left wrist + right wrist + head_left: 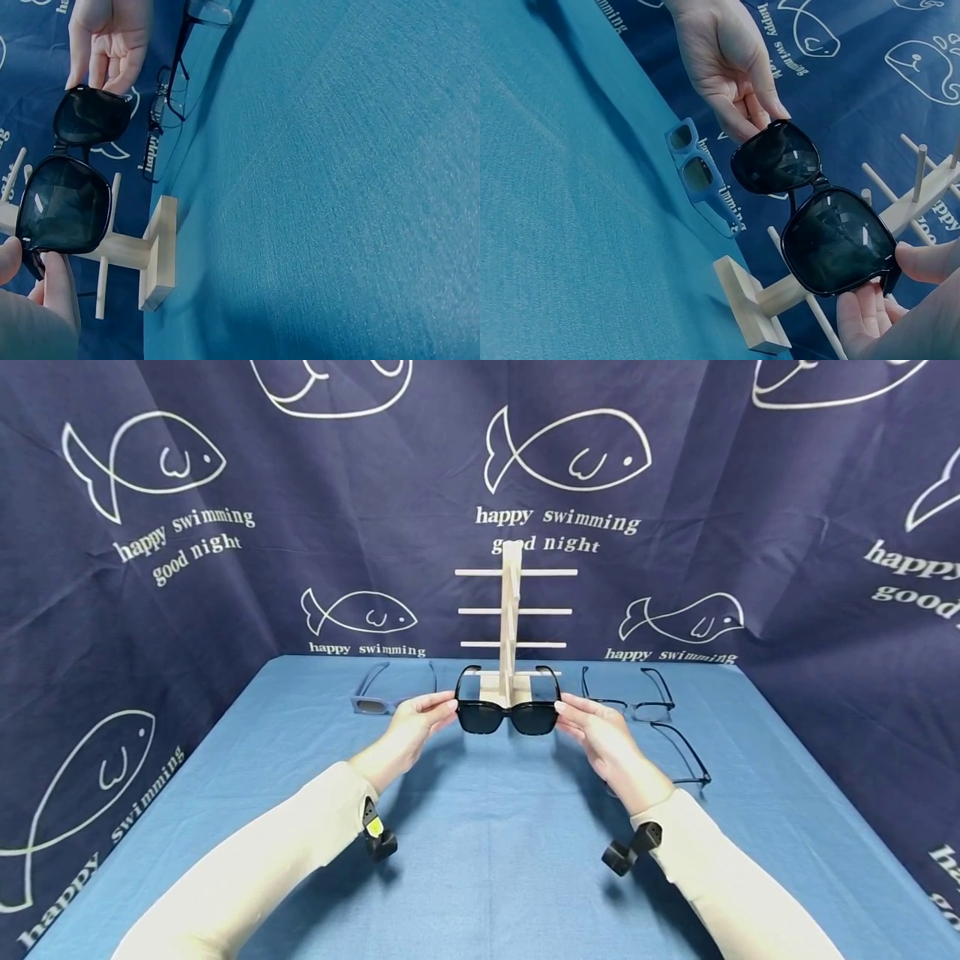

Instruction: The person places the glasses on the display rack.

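Note:
Black sunglasses with dark lenses are held up between both hands, lenses toward me and temples pointing away. My left hand pinches the left corner of the frame by the hinge. At the opposite hinge, my right hand grips with thumb and fingers. Straight behind the sunglasses stands a wooden display rack with several bare crossbars; the sunglasses overlap its lowest bar and base in the head view. Both wrist views show the lenses close in front of the rack's post.
Blue-framed sunglasses lie open on the blue cloth, left of the rack. On the right are thin dark-framed glasses and, nearer, another dark pair, partly hidden by my right hand. A navy fish-print curtain hangs behind.

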A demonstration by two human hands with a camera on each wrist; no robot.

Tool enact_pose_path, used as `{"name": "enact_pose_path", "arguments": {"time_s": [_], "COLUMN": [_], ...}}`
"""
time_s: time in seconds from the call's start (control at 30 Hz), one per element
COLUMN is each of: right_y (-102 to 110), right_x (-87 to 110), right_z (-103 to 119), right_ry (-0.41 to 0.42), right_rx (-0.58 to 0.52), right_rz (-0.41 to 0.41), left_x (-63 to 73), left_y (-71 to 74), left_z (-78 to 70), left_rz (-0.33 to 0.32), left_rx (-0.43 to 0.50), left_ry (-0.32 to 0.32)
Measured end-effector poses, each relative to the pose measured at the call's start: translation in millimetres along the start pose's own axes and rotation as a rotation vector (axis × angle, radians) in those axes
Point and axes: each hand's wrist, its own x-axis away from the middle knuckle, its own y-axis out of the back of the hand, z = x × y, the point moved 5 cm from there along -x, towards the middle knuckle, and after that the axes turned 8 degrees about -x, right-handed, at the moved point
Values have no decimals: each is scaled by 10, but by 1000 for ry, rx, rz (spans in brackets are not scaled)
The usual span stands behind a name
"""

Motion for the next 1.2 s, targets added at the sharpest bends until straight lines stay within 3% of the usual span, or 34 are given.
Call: {"name": "enact_pose_path", "arguments": {"time_s": [0.53,1.2], "right_y": [21,46], "right_x": [-101,-258], "right_z": [-8,-48], "right_ry": [-10,-21], "right_rx": [9,-8], "right_rz": [-53,-129], "left_x": [-47,-177], "left_y": [-45,-70], "left_z": [14,69], "left_rz": [-76,-109], "left_rx": [11,14], "left_ry": [12,23]}}
